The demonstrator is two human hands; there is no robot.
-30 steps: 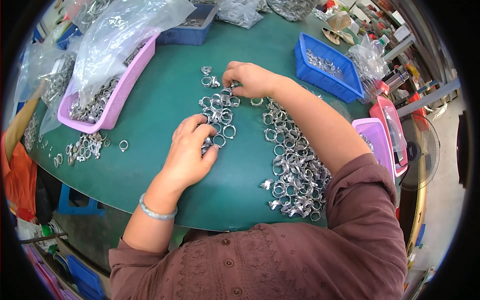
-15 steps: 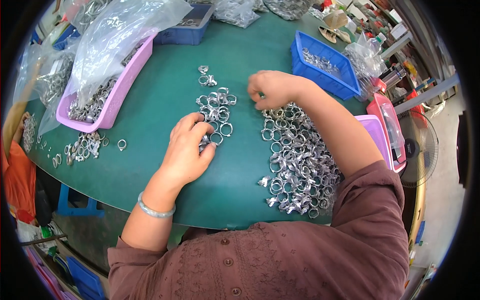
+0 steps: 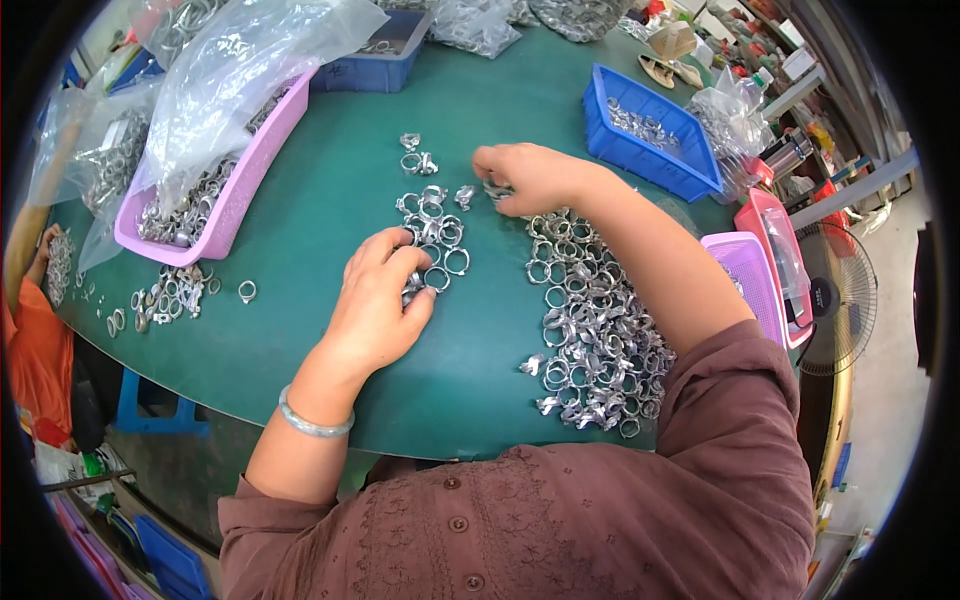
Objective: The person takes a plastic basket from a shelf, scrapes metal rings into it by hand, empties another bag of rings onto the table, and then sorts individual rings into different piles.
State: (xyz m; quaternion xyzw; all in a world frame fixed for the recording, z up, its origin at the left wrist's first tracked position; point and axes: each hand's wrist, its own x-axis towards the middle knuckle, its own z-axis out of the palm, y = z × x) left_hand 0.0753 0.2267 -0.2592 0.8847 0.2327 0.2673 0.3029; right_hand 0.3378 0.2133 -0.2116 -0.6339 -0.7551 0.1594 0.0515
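Observation:
My left hand rests at the near left edge of a small cluster of silver metal rings, its fingers and thumb bent round a few of them. Over the green table, between this cluster and a big pile of similar rings, hovers my right hand. Its fingers are closed, and silver rings show under the fingertips, partly hidden. One loose ring lies just left of that hand. Past the cluster sit a few more rings.
A pink basket of metal parts under clear plastic stands left, near scattered rings. The blue bin at the far right holds small parts. Pink baskets and a fan are at right. Another person's orange clothing shows at left.
My right hand has moved left, away from the big pile, and silver rings now show at its fingertips. Rings at the cluster's far right have shifted; my left hand has barely moved.

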